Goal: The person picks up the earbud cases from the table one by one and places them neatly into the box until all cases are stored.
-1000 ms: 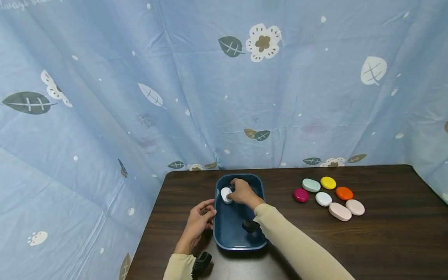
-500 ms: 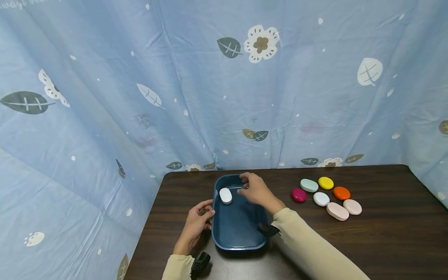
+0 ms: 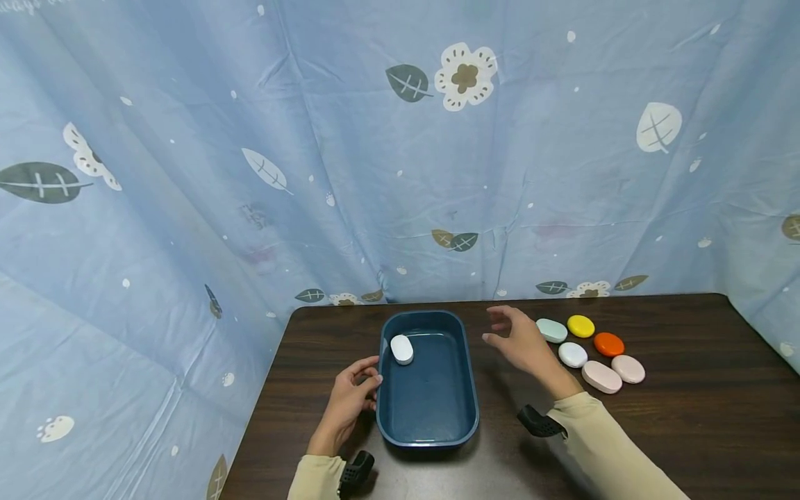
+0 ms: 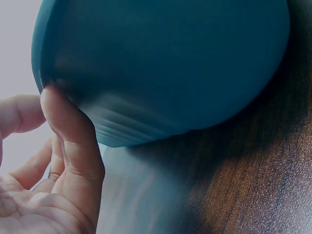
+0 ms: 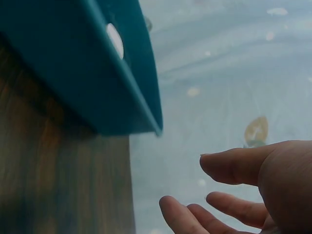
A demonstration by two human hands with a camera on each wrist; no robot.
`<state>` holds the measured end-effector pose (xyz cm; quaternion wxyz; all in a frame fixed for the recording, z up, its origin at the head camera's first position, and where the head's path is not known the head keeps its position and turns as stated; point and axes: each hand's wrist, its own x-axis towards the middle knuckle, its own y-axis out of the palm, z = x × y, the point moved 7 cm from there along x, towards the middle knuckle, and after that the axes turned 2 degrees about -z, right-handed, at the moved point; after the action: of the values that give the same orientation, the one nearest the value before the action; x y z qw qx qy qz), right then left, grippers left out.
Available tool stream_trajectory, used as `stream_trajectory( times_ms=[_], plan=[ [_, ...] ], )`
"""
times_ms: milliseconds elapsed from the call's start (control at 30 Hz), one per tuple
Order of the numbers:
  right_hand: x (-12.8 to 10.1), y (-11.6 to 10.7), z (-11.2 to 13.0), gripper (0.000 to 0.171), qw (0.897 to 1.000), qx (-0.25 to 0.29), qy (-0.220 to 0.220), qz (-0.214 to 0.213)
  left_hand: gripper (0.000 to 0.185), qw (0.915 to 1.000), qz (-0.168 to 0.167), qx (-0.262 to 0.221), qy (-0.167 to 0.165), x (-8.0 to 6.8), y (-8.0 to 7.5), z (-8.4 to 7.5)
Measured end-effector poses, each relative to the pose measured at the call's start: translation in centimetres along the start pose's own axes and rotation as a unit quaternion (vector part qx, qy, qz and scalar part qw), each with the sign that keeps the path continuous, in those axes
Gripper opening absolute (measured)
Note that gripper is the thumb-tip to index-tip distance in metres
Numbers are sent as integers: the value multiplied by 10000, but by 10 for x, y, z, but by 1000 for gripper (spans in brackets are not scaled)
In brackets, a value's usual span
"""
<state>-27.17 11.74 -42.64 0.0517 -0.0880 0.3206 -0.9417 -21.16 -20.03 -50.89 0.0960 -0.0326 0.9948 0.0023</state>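
A deep blue rectangular tray (image 3: 428, 410) with rounded corners stands on the table. Inside it, at the far left, lies a white oval piece like a soap bar (image 3: 402, 349). My left hand (image 3: 350, 399) touches the tray's left side, its thumb and fingertips at the wall near the rim with relaxed fingers. To the right of the tray, my right hand (image 3: 523, 340) is over the table with thumb and fingers spread and nothing between them. Close beyond its back are a mint oval piece (image 3: 553, 330) and a white round piece (image 3: 573, 355).
Farther right lie a yellow piece (image 3: 580, 326), an orange piece (image 3: 609, 344) and two pale pink pieces, one longer (image 3: 602, 377) and one rounder (image 3: 628, 369). Behind the dark wooden table (image 3: 694, 430) hangs a blue patterned curtain (image 3: 350, 139).
My right hand has let go of the white piece inside the tray and moved right, out past the rim, now covering the magenta piece. The left hand stays at the tray's side.
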Motion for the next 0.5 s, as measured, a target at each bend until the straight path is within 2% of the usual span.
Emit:
stream_trajectory(
  times_ms=[233,500],
  plan=[
    [-9,-18,-32,53,9993,-186,312,-48,46,10000,-8,42,-47,0,-1,1],
    [-20,-31,-55,53,9984,-339,429,-159,45,10000,-54,37,-41,-1,0,0]
  ],
)
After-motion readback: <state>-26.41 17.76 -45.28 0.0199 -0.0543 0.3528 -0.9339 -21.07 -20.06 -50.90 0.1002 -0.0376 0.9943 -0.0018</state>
